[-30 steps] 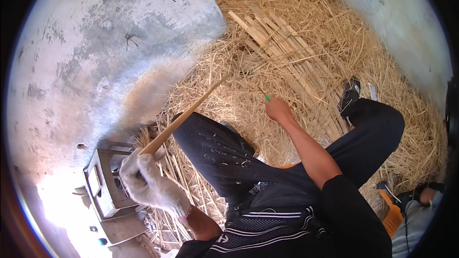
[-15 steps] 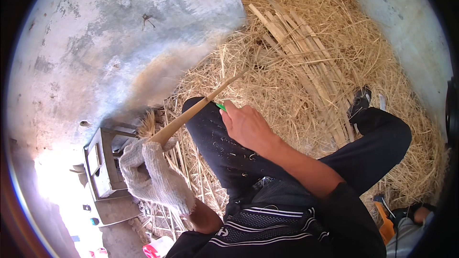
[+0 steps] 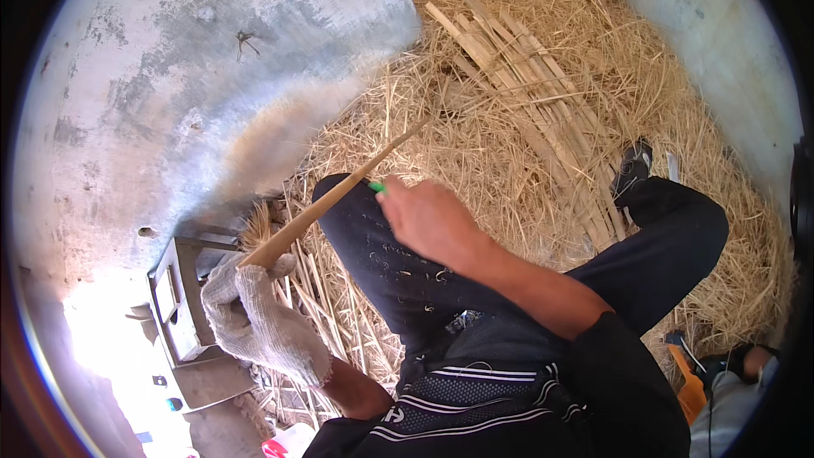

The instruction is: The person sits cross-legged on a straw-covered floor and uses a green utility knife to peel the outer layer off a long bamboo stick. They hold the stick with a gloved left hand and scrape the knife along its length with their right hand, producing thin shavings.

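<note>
My left hand (image 3: 263, 318), in a pale knitted work glove, is closed round the thick end of a long tan strip (image 3: 326, 202) that looks like bamboo. The strip slants up and to the right over my left knee, tapering to a thin far end. My right hand (image 3: 432, 222) is bare and slightly blurred, its fingers closed round a small tool with a green part (image 3: 376, 187) showing at the strip's near side. Most of that tool is hidden in my fist, so its kind cannot be told. Pale shavings (image 3: 403, 271) lie on my dark trouser leg.
Beyond my legs, a bundle of long flat strips (image 3: 530, 76) lies on loose straw (image 3: 627, 68). A worn wall (image 3: 203, 59) rises at left, above a wooden stool-like frame (image 3: 182, 297). A red-and-white container (image 3: 288, 441) sits low left; another person's arm (image 3: 755, 365) and an orange object (image 3: 691, 386) are at lower right.
The view has shifted slightly. My right hand and the green-tipped tool have moved a little left along the strip, and my gloved left hand has drawn slightly left with the strip.
</note>
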`<move>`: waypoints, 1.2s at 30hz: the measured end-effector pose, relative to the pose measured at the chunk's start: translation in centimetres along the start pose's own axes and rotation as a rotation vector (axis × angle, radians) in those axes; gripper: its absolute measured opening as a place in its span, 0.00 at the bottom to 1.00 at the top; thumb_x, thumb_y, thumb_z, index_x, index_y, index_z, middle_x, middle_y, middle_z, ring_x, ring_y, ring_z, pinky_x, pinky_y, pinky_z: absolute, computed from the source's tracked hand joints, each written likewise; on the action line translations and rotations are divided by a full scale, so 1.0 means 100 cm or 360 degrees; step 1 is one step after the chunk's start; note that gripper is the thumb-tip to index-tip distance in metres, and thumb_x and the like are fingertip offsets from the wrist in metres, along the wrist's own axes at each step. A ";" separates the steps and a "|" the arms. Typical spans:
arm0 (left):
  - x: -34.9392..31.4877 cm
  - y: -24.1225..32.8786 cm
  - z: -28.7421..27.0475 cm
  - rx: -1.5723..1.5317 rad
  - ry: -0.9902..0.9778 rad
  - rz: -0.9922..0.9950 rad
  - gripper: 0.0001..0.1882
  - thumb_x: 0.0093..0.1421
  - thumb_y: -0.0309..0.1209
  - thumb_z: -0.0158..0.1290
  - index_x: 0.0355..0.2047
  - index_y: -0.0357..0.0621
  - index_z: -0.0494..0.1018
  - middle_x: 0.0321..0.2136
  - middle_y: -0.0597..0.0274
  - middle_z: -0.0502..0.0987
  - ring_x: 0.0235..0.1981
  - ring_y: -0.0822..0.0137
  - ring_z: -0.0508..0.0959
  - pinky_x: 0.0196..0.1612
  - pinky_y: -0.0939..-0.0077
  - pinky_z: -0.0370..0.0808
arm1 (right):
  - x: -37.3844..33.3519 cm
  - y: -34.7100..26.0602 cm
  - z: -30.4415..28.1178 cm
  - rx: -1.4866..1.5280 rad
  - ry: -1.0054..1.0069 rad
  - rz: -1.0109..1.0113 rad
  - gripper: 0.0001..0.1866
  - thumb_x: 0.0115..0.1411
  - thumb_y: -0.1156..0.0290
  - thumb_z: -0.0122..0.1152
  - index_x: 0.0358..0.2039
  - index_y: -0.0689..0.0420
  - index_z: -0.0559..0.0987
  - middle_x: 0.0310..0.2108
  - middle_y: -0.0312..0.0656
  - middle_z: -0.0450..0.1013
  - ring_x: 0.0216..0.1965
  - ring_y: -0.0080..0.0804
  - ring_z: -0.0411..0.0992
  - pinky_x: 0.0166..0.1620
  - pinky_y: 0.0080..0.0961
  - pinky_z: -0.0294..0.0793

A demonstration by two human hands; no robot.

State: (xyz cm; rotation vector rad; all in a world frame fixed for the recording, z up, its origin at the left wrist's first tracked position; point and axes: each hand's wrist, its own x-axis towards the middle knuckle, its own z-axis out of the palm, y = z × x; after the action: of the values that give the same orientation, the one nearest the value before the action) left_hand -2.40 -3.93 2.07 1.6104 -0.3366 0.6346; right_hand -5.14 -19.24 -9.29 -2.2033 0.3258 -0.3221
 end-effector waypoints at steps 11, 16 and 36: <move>-0.003 -0.011 -0.008 0.0105 -0.0221 0.0220 0.08 0.66 0.28 0.53 0.37 0.32 0.73 0.31 0.53 0.77 0.25 0.67 0.79 0.33 0.78 0.77 | 0.026 0.088 0.016 -0.0277 0.0011 0.0281 0.18 0.71 0.62 0.46 0.41 0.68 0.73 0.28 0.62 0.76 0.32 0.63 0.77 0.37 0.54 0.75; 0.000 -0.003 -0.003 0.0105 -0.0070 0.0195 0.07 0.62 0.25 0.55 0.30 0.35 0.70 0.26 0.53 0.77 0.28 0.70 0.74 0.41 0.73 0.73 | 0.008 -0.013 -0.036 0.0339 -0.0327 0.0160 0.18 0.71 0.60 0.46 0.45 0.65 0.69 0.23 0.60 0.74 0.28 0.62 0.76 0.35 0.53 0.74; -0.002 0.001 0.001 0.0009 -0.0142 0.0121 0.03 0.59 0.23 0.58 0.32 0.36 0.75 0.24 0.57 0.79 0.33 0.68 0.76 0.48 0.66 0.73 | -0.001 0.053 0.019 -0.0406 -0.0008 0.0415 0.13 0.64 0.68 0.51 0.40 0.66 0.76 0.30 0.62 0.77 0.37 0.57 0.79 0.40 0.49 0.78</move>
State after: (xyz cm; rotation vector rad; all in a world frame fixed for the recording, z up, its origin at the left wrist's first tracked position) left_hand -2.62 -4.07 2.03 1.6408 -0.4639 0.6226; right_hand -5.20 -20.95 -14.65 -2.3734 0.6762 -0.1371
